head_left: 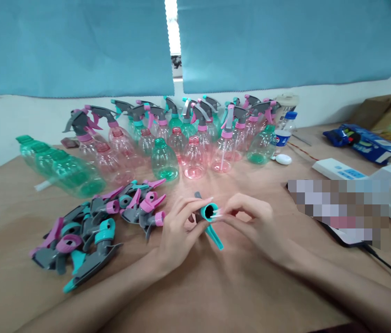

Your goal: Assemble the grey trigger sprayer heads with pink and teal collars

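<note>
My left hand (177, 229) grips a teal and grey trigger spray head (209, 217) by its body, with the round teal collar facing my right hand. The dark opening of the collar shows. My right hand (251, 222) pinches at that opening, its fingertips against a thin white tube (217, 213), though the fingers partly hide it. A loose heap of pink-and-grey and teal-and-grey spray heads (91, 236) lies just left of my left hand. Nearest my hands in front, an upright green bottle (164, 161) and a pink bottle (194, 158) stand without heads.
Behind them stand several pink and green spray bottles (181, 134) with heads on. A green bottle (59, 167) lies on its side on the wooden table (195, 296). To the right are a white power strip (339, 169), a blue box (365, 143), a water bottle (283, 129) and a black cable (386, 266).
</note>
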The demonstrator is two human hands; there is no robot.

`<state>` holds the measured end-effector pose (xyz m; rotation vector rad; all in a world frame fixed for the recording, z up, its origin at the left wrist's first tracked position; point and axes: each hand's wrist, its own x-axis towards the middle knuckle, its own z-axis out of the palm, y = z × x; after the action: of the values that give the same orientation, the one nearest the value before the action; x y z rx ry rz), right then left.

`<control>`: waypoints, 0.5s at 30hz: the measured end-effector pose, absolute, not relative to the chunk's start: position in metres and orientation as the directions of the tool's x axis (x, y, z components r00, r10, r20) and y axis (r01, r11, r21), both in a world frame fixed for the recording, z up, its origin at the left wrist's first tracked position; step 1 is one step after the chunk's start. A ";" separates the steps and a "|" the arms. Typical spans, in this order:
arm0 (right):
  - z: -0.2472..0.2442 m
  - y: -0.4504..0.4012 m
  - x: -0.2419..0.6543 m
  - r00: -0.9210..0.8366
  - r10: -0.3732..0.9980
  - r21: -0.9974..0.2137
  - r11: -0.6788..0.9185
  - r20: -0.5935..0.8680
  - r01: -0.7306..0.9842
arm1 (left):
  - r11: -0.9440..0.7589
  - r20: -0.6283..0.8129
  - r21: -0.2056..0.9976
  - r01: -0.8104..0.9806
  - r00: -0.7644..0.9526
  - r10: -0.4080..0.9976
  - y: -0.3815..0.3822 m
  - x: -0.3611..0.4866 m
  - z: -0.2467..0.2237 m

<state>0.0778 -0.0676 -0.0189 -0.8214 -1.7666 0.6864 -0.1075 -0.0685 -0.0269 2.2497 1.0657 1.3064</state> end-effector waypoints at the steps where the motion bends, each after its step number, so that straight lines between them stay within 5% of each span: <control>1: -0.019 -0.068 0.078 -0.259 0.774 -0.738 0.631 0.578 0.240 | -0.677 0.609 0.593 0.437 0.306 0.731 -0.069 -0.107 -0.027; 15: -0.015 -0.071 0.078 -0.237 0.695 -0.630 0.717 0.679 0.298 | -0.680 0.615 0.591 0.433 0.303 0.728 -0.069 -0.107 -0.030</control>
<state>0.0781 -0.0706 -0.0146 -0.7779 -1.8259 0.4515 -0.1073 -0.0690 -0.0297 2.2616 1.0489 1.3227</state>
